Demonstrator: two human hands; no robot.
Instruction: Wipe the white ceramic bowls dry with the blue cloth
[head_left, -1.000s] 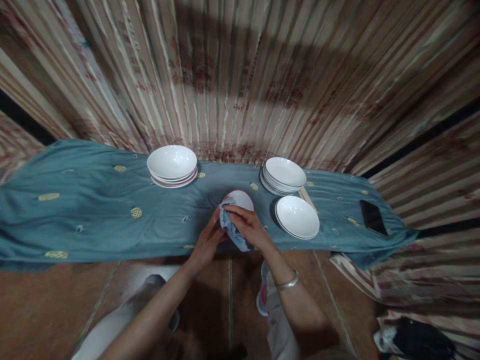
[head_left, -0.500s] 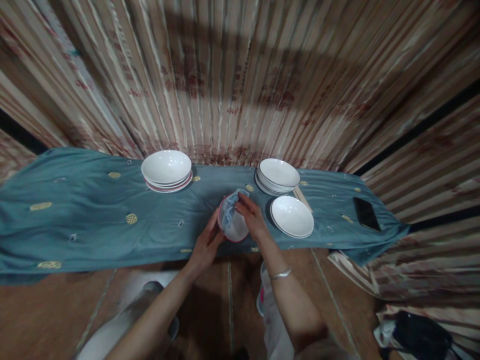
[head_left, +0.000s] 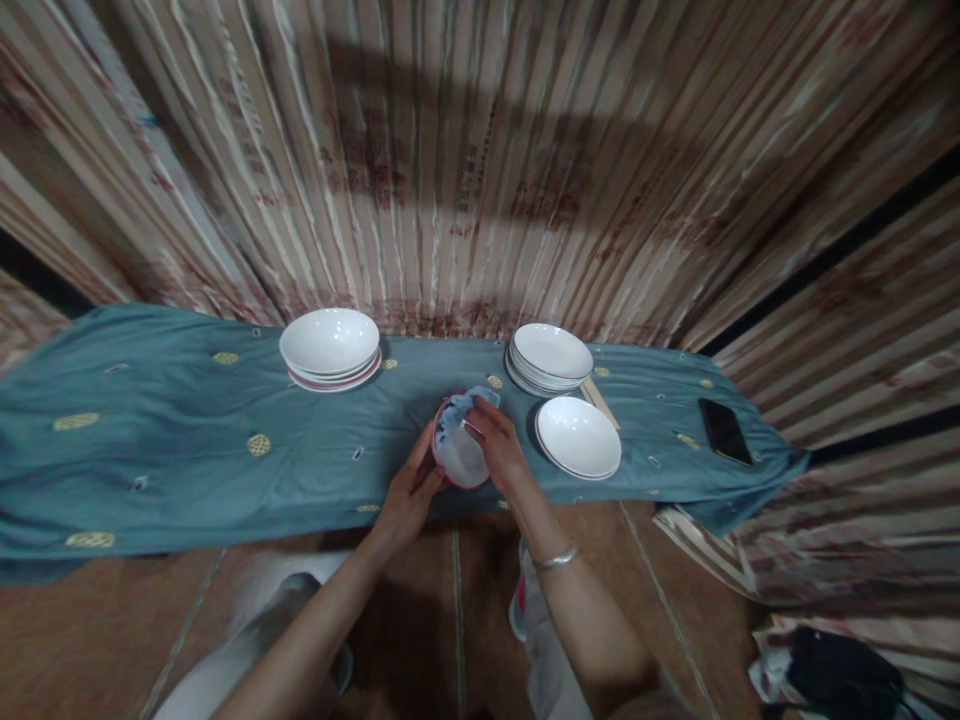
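Note:
A white bowl with a red rim [head_left: 463,466] is tilted over the front part of the cloth-covered table. My left hand [head_left: 411,488] grips it at its left side, thumb near the rim. In my right hand [head_left: 496,436] is a light blue cloth [head_left: 452,418], bunched and pressed against the inside of the bowl's upper wall. The fingers of my right hand are closed on the cloth and partly hide it. Just right of that hand sit two stacked shallow white bowls [head_left: 579,437].
A stack of white bowls and plates [head_left: 330,342] stands at the back left. Another stack of dark-rimmed white plates [head_left: 553,353] is at the back right, with wooden chopsticks [head_left: 600,402] beside it. A black phone [head_left: 724,431] lies near the right end of the blue-green tablecloth [head_left: 187,440].
The cloth has shifted and spread along the bowl's upper rim as my right hand moved slightly. My left hand keeps its hold on the bowl. The whole view has shifted a little.

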